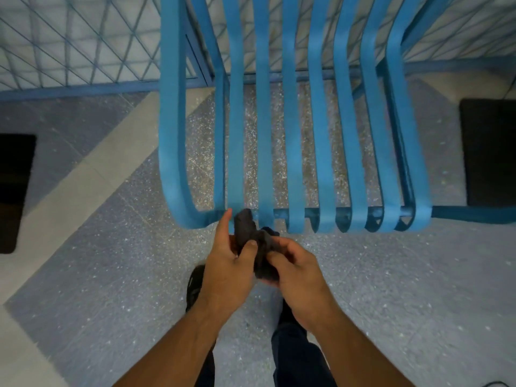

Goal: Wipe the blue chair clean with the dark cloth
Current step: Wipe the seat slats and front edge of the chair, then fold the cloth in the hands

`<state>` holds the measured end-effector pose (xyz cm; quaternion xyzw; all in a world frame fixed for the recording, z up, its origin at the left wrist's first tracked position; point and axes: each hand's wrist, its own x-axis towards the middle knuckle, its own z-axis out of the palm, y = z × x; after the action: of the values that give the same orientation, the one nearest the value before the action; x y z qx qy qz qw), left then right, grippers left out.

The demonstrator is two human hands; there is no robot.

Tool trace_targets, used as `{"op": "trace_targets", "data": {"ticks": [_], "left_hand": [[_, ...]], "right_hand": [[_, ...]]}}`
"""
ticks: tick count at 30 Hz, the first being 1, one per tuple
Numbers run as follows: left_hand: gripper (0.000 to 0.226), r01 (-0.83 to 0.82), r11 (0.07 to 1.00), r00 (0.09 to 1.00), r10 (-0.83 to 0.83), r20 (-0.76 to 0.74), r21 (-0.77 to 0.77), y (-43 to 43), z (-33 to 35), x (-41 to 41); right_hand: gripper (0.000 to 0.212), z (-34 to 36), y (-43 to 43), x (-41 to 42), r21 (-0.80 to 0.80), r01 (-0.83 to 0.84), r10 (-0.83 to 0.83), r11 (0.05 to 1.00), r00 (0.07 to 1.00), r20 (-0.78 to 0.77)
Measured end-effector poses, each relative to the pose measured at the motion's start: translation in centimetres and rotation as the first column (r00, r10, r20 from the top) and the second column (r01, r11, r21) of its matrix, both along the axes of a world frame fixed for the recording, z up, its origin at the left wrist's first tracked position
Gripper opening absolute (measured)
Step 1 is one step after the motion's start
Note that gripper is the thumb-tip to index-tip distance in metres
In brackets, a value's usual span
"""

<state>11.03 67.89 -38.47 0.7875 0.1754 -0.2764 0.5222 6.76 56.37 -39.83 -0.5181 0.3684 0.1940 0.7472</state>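
The blue chair of curved metal slats fills the upper middle of the head view, its front edge just beyond my hands. A bunched dark cloth is held between both hands, right at the chair's front rail near its left end. My left hand grips the cloth's left side, with the index finger stretched up to touch the front rail. My right hand is closed on the cloth's right and lower part.
A blue lattice railing runs behind the chair. Dark mats lie on the speckled floor at the left and right. My dark shoe and trouser legs show below my hands.
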Motion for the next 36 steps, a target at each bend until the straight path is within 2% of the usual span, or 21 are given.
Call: {"op": "trace_targets", "data": {"ticks": [1,5,9,12,16,20,22,23,26,29,33,36], "left_hand": [[0.061,0.048,0.999,0.999,-0.048,-0.001,-0.002,-0.1,0.9,0.2],[0.032,0.210,0.975,0.975,-0.214,0.062,0.067,-1.5,5.1,1.0],[0.032,0.243,0.969,0.958,-0.248,0.141,0.047,-3.9,10.4,1.0],[0.032,0.287,0.953,0.931,-0.301,0.207,0.094,-5.7,14.4,0.8],[0.031,0.266,0.951,0.894,-0.304,0.329,0.157,-8.4,19.6,1.1],[0.044,0.219,0.972,0.902,-0.234,0.364,0.081,-10.7,25.1,1.6],[0.054,0.191,0.981,0.922,-0.183,0.341,0.009,-11.5,27.4,2.4],[0.052,0.181,0.983,0.933,-0.162,0.323,-0.032,-11.7,28.4,2.9],[0.028,0.235,0.967,0.928,-0.191,0.321,-0.102,-12.3,31.0,4.3],[0.018,0.318,0.945,0.887,-0.269,0.376,-0.074,-12.9,33.6,5.1],[0.016,0.419,0.906,0.750,-0.383,0.539,0.061,-14.2,36.8,5.8],[0.012,0.477,0.873,0.676,-0.442,0.589,0.108,-15.5,38.2,6.0]], "right_hand": [[0.021,0.7,-0.7,-0.1,-0.033,-0.001,0.001,0.999,1.000,0.011],[0.020,4.5,-3.3,0.0,-0.133,0.026,-0.019,0.991,0.998,0.057],[0.024,9.1,-5.9,0.6,-0.205,0.071,-0.043,0.976,0.989,0.139],[0.027,13.4,-8.3,0.9,-0.280,0.091,-0.031,0.956,0.977,0.210],[0.025,19.3,-10.9,1.3,-0.294,0.178,-0.090,0.939,0.953,0.290],[0.016,25.0,-12.6,1.7,-0.192,0.139,-0.071,0.971,0.943,0.325],[0.025,27.4,-13.5,1.9,-0.226,0.110,-0.026,0.968,0.938,0.347],[0.031,28.4,-13.9,1.9,-0.278,0.104,-0.002,0.955,0.939,0.345],[0.035,31.4,-15.0,2.2,-0.417,0.101,0.038,0.903,0.950,0.311],[0.029,34.1,-15.8,2.5,-0.466,0.130,0.041,0.875,0.940,0.339],[0.018,37.2,-17.0,2.7,-0.603,0.170,0.089,0.779,0.923,0.375],[0.013,38.6,-18.2,2.3,-0.660,0.234,0.068,0.714,0.915,0.398]]}}
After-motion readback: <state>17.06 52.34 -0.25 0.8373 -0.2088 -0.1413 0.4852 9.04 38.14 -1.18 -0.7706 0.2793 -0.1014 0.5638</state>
